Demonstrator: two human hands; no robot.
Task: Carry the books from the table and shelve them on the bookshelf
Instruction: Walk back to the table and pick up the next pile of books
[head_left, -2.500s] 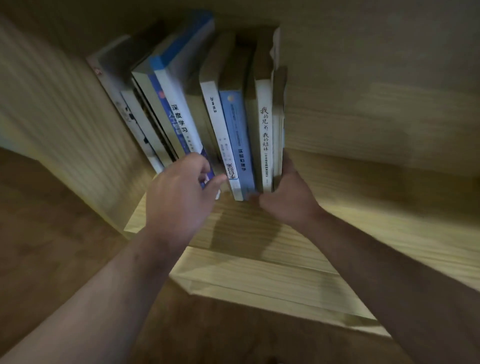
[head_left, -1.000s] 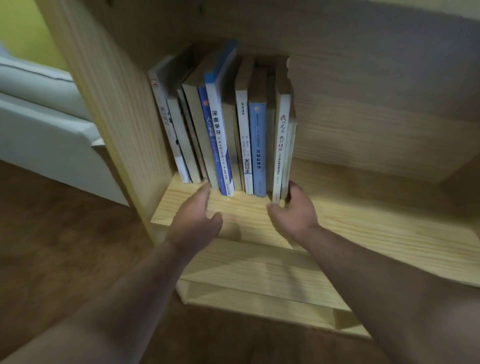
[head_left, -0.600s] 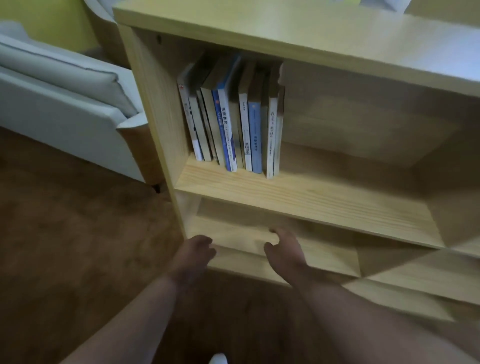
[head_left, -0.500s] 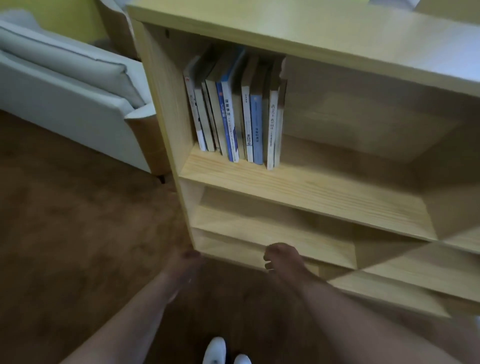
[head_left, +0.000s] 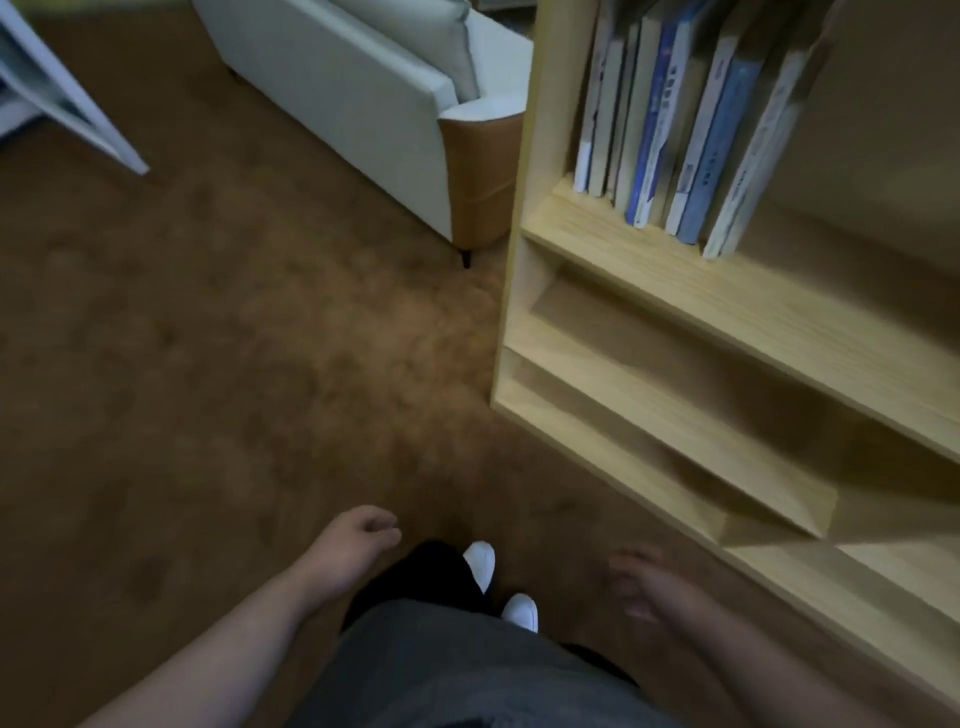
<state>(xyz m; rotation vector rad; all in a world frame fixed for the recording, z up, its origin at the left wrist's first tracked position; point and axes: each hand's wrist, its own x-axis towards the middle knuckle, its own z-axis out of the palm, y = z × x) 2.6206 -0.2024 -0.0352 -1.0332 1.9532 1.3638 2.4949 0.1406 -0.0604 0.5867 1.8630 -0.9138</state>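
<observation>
Wooden bookshelf (head_left: 727, 312) at one o'clock, holding books (head_left: 670, 119) upright; dangling left hand (head_left: 358, 535) and nearer right hand (head_left: 644, 587) empty, fingers loosely curled.

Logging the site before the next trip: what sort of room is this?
Probably a living room or lounge: a white sofa on brown carpet beside a wooden bookshelf holding books.
</observation>
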